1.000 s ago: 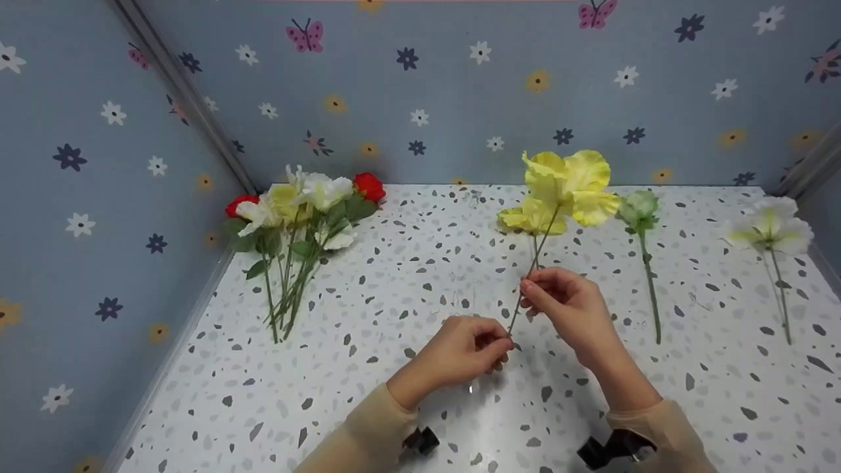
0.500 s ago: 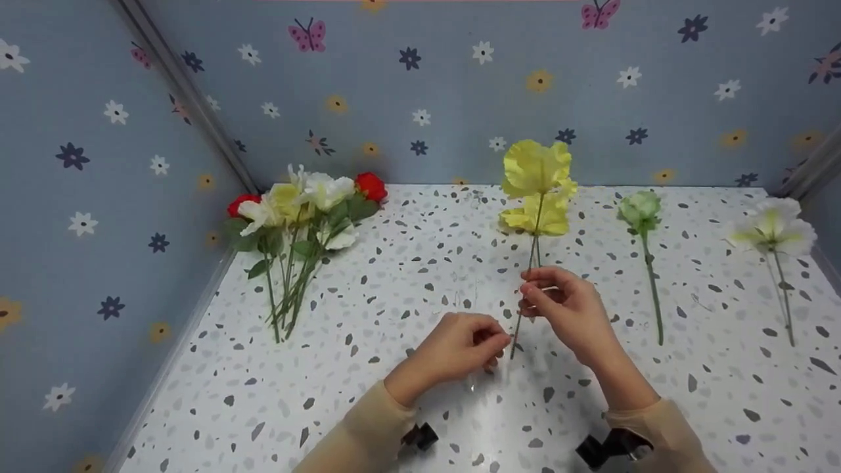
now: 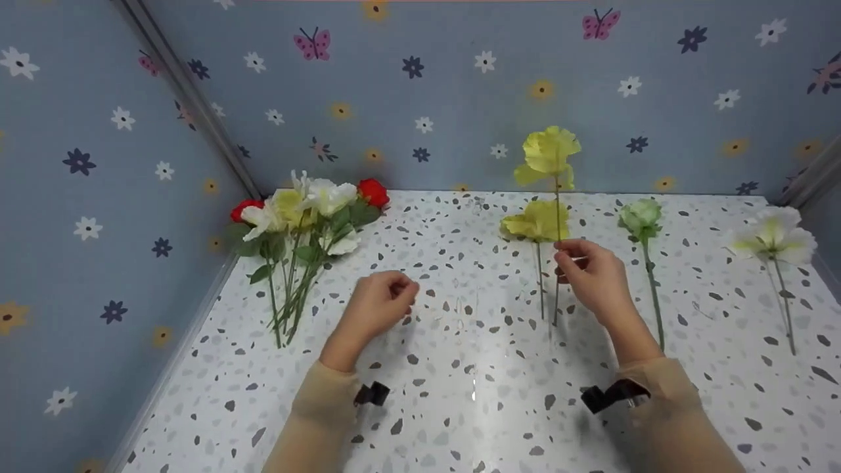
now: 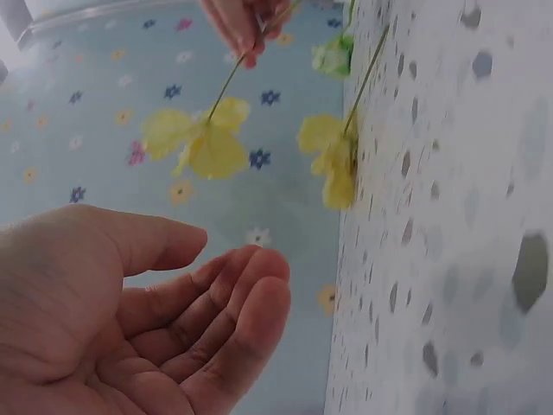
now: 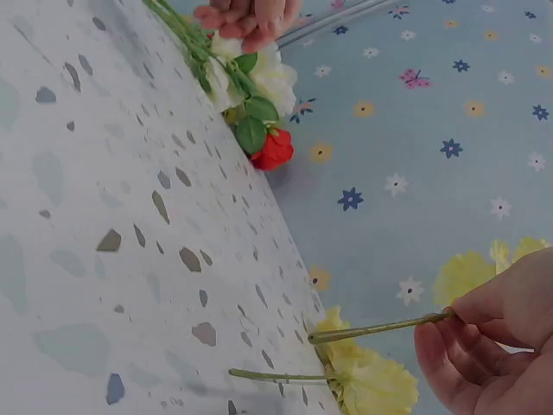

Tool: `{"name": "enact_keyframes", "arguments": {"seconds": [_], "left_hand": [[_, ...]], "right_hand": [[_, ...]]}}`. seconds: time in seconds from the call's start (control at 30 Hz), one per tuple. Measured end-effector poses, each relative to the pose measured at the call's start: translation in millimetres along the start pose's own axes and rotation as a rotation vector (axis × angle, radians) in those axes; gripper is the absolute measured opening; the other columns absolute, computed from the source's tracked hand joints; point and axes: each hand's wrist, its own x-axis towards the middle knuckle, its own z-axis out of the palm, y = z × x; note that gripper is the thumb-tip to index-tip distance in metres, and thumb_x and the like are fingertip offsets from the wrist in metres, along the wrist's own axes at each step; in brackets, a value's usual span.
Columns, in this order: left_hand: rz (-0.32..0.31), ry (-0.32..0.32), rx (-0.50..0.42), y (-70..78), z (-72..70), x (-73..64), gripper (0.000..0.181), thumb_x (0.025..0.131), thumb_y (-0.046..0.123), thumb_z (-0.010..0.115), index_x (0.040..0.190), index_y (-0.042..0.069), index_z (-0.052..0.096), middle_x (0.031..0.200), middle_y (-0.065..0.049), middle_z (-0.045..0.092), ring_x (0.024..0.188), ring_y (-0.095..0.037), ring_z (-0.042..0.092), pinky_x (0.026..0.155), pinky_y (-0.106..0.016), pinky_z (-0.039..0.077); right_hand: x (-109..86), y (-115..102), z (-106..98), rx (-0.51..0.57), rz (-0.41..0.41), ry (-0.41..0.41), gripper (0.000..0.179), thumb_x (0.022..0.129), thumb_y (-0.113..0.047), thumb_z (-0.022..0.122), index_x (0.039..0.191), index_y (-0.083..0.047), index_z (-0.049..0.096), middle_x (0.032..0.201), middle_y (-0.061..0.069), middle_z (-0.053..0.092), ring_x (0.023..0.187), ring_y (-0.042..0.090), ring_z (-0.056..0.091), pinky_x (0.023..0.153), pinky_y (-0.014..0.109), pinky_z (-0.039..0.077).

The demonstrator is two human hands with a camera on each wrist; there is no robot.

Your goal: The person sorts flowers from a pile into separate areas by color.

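Note:
Between thumb and fingers my right hand pinches the thin stem of a yellow artificial flower, bloom upward. In the right wrist view the stem's cut end points away from the fingers, over the table. A second yellow flower lies on the table just left of the held stem. My left hand is over the table left of centre, fingers loosely curled; the left wrist view shows nothing between thumb and fingertips.
A bunch of white, yellow and red flowers with leafy stems lies at the left. To the right lie a pale green flower and a white flower. Patterned panels rise behind and beside the speckled table.
My left hand has let go of the stem and moved left, away from it. My right hand has turned the yellow flower more upright and carried it slightly right and away from me.

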Motion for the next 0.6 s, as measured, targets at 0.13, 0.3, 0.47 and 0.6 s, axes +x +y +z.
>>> {"name": "enact_keyframes", "arguments": {"seconds": [0.13, 0.3, 0.47, 0.6], "left_hand": [[-0.068, 0.099, 0.038, -13.8, -31.0, 0.1, 0.019, 0.107, 0.02, 0.069, 0.097, 0.006, 0.078, 0.083, -0.008, 0.075, 0.07, -0.018, 0.072, 0.062, -0.031, 0.057], [-0.094, 0.153, 0.054, -23.7, -56.9, -3.6, 0.021, 0.108, 0.021, 0.068, 0.096, 0.006, 0.077, 0.083, -0.008, 0.076, 0.069, -0.018, 0.072, 0.061, -0.031, 0.055], [-0.131, 0.191, 0.113, -34.5, -74.5, -8.1, 0.025, 0.109, 0.023, 0.065, 0.096, 0.006, 0.076, 0.082, -0.007, 0.075, 0.069, -0.018, 0.072, 0.06, -0.032, 0.052], [-0.182, 0.238, 0.173, -51.6, -86.7, -10.7, 0.028, 0.11, 0.024, 0.063, 0.097, 0.003, 0.076, 0.079, -0.008, 0.075, 0.069, -0.02, 0.071, 0.06, -0.034, 0.05]], "right_hand": [[19.8, 7.1, 0.7, -0.054, 0.015, -0.012, 0.035, 0.114, -0.016, 0.06, 0.142, 0.003, 0.067, 0.125, 0.026, 0.07, 0.099, 0.031, 0.074, 0.077, 0.023, 0.063], [38.7, 20.2, 4.7, -0.201, 0.002, -0.009, 0.035, 0.113, -0.012, 0.058, 0.141, 0.007, 0.066, 0.125, 0.026, 0.072, 0.097, 0.035, 0.076, 0.073, 0.029, 0.061], [46.7, 28.7, 12.7, -0.296, -0.004, -0.036, 0.033, 0.112, -0.011, 0.059, 0.136, 0.009, 0.069, 0.125, 0.03, 0.072, 0.101, 0.039, 0.074, 0.083, 0.049, 0.062], [48.0, 28.7, 21.0, -0.348, -0.009, -0.038, 0.028, 0.11, -0.007, 0.061, 0.13, 0.008, 0.074, 0.12, 0.029, 0.075, 0.103, 0.04, 0.072, 0.088, 0.053, 0.06]]}}
